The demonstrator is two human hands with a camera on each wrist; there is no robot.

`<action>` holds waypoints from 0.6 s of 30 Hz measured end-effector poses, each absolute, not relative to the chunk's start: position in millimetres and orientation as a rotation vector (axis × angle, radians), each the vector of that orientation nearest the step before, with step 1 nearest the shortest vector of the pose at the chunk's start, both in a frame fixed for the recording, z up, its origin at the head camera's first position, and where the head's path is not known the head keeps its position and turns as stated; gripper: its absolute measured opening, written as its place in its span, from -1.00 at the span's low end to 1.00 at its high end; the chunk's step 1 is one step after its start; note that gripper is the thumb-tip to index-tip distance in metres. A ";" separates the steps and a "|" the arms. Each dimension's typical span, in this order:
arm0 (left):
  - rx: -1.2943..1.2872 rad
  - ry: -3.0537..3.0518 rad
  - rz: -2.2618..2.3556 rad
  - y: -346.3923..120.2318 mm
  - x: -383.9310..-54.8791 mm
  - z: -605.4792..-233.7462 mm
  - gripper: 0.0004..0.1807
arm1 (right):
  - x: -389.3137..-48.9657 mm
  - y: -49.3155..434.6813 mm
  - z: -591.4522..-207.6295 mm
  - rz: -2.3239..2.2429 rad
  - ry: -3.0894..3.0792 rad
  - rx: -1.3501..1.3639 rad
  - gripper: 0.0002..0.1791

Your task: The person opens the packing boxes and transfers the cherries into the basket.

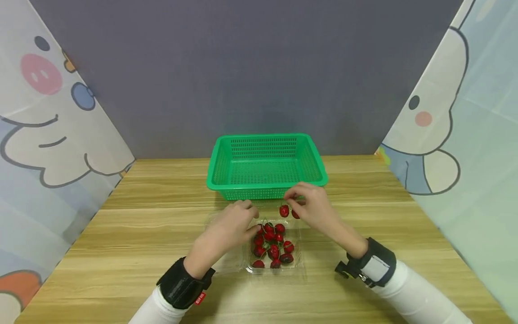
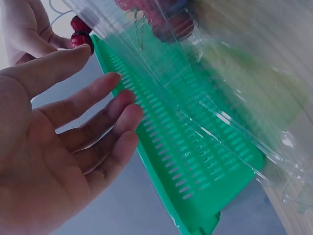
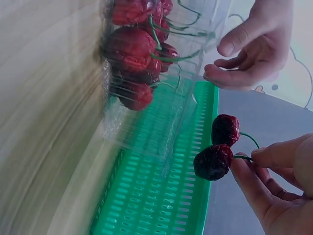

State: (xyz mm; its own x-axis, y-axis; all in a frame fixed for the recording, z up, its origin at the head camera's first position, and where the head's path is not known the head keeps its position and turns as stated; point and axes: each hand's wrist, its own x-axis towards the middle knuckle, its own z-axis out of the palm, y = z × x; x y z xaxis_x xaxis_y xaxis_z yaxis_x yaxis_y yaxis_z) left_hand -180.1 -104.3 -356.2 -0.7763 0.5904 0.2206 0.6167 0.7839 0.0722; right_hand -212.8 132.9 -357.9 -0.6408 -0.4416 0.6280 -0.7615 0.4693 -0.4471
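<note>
My right hand (image 1: 310, 206) pinches the green stems of two dark red cherries (image 3: 213, 162) between thumb and forefinger. In the head view these cherries (image 1: 284, 210) hang just in front of the green basket. A clear plastic box (image 1: 298, 261) on the table holds several red cherries (image 1: 274, 251) with green stems. Above the box's left side hovers my left hand (image 1: 230, 225). Its fingers (image 2: 98, 122) are spread and slightly bent, with nothing between them in the left wrist view. The green basket (image 1: 265, 186) stands behind the box, and no fruit shows inside it.
A wooden table (image 1: 154, 225) carries the box and the basket. Behind it rises a grey wall panel (image 1: 259, 67). Cartoon-printed sheets (image 1: 60, 112) line both sides. The box's transparent lid (image 1: 228, 263) lies folded out to the left.
</note>
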 end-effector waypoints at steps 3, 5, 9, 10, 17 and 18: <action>-0.971 -2.792 -0.212 -102.9 -179.5 -357.6 -0.79 | -214.2 135.2 -355.7 0.996 -2.292 1.005 -0.83; -0.983 -2.796 -0.213 -102.3 -179.2 -358.2 -0.80 | -215.5 137.2 -354.0 0.983 -2.284 1.004 -0.83; -1.009 -2.810 -0.220 -101.4 -178.5 -358.2 -0.80 | -218.2 140.8 -348.6 0.975 -2.266 0.993 -0.83; -1.015 -2.818 -0.219 -101.3 -178.3 -358.1 -0.80 | -218.9 141.6 -347.1 0.975 -2.261 0.990 -0.83; -1.082 -2.860 -0.225 -100.5 -177.2 -357.3 -0.74 | -222.1 147.5 -334.2 0.958 -2.257 0.941 -0.85; -1.090 -2.869 -0.215 -100.6 -177.3 -357.7 -0.73 | -222.7 148.6 -332.7 0.951 -2.263 0.931 -0.85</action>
